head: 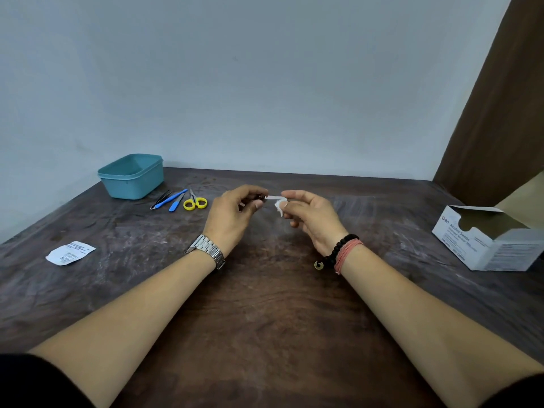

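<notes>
Dark scuffed surface (265, 304), pale wall (265, 83) behind. Grips a thin metal tool (272, 197) in the left hand (235, 209). Pinches a white swab (279, 206) against its tip with the right hand (313, 214).

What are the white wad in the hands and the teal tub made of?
White wad, pinched by the right hand: looks like soft, matte fibre cloth or paper, since it crumples. Teal tub: probably moulded plastic, smooth with a faint sheen and rounded rim.
</notes>
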`<control>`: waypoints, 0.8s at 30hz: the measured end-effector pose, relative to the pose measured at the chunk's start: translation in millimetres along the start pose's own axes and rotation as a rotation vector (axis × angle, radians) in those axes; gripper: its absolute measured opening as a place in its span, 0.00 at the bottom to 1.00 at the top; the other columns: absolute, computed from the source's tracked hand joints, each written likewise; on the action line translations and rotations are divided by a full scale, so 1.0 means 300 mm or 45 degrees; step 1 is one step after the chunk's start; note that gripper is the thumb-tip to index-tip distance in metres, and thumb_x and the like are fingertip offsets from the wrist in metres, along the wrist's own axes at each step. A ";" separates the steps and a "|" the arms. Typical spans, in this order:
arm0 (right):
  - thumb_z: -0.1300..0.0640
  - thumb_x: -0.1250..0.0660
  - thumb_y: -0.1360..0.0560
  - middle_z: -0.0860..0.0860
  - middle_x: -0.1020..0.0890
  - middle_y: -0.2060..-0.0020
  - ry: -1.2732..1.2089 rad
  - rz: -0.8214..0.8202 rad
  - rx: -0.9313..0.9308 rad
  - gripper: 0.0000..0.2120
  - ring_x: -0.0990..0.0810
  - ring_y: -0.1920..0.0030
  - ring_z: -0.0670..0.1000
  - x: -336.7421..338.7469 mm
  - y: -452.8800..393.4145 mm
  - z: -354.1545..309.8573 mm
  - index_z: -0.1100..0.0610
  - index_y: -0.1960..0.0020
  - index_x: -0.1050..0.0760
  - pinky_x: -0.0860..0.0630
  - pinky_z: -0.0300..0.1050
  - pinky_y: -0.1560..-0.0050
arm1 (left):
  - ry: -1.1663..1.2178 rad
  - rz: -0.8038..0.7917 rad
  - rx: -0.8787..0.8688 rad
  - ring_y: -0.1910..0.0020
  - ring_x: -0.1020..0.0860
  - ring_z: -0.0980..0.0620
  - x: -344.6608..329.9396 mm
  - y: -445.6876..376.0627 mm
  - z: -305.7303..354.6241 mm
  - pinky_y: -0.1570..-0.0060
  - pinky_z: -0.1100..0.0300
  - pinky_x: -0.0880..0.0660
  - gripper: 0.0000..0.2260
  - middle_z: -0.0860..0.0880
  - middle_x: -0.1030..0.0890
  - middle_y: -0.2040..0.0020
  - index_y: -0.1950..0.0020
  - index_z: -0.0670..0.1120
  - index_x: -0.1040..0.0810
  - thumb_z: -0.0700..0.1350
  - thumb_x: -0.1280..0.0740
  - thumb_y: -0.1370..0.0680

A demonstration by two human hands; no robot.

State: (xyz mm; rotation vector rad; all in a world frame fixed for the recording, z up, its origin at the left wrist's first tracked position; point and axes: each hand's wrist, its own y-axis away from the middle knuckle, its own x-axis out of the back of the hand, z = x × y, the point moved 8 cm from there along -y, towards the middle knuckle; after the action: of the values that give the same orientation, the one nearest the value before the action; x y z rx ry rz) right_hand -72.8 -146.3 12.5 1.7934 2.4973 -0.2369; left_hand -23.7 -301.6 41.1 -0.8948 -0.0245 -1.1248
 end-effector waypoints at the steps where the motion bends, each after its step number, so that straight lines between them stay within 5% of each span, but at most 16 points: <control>1: 0.64 0.30 0.26 0.52 0.17 0.60 0.049 0.035 0.046 0.08 0.21 0.65 0.44 0.010 -0.004 -0.007 0.55 0.48 0.22 0.28 0.35 0.65 | 0.051 0.004 0.025 0.53 0.20 0.61 0.000 0.000 -0.007 0.53 0.68 0.28 0.09 0.56 0.16 0.55 0.48 0.53 0.19 0.40 0.31 0.24; 4: 0.65 0.30 0.26 0.51 0.17 0.61 0.061 0.128 0.145 0.09 0.20 0.63 0.45 0.035 -0.011 -0.021 0.54 0.50 0.23 0.27 0.35 0.64 | 0.152 -0.023 0.068 0.56 0.19 0.59 -0.007 0.001 -0.020 0.52 0.62 0.25 0.09 0.53 0.15 0.56 0.46 0.53 0.21 0.41 0.31 0.23; 13: 0.68 0.30 0.28 0.53 0.16 0.57 -0.079 0.046 0.244 0.12 0.18 0.60 0.47 -0.002 -0.005 -0.045 0.58 0.46 0.24 0.22 0.37 0.58 | 0.704 -0.193 0.241 0.61 0.20 0.54 -0.057 0.018 -0.010 0.58 0.65 0.24 0.06 0.45 0.15 0.58 0.45 0.44 0.27 0.37 0.35 0.22; 24: 0.70 0.30 0.28 0.52 0.16 0.60 -0.144 -0.081 0.288 0.15 0.18 0.63 0.48 -0.038 0.007 -0.058 0.60 0.44 0.25 0.21 0.40 0.56 | 0.941 -0.369 0.386 0.67 0.24 0.51 -0.095 0.030 -0.015 0.66 0.65 0.25 0.06 0.41 0.17 0.61 0.48 0.46 0.28 0.37 0.34 0.23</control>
State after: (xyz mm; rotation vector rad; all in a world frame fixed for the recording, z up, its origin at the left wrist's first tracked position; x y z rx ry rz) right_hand -66.3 -153.7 31.1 1.7200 2.5366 -0.6297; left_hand -31.9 -281.4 20.2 -0.1723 0.2835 -1.6192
